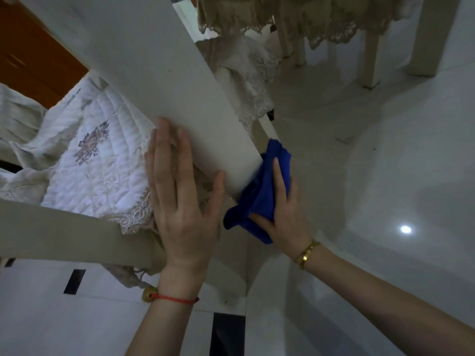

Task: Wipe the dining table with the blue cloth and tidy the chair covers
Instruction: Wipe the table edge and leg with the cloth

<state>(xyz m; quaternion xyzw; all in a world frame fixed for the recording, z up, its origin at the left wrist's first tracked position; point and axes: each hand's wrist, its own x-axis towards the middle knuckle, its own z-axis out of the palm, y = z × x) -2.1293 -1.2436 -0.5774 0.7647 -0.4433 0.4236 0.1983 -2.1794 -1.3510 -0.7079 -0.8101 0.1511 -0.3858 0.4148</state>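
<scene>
The scene is dim and bluish, with muted colour. Right of the right hand (279,209), a small round glare spot (405,229) shines on the glossy floor (385,150), a reflected lamp. Soft shadows pool below both wrists. Wide-angle distortion bends straight edges toward the frame borders. The lace fabric (308,19) far above the hands looks soft and smeared; the left hand (180,201) is fairly sharp.

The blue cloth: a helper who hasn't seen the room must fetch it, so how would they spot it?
Find the white table leg slanting across the middle. At its lower end, the right hand presses the blue cloth against it. It is the only vivid blue thing among pale lace chair covers.
</scene>
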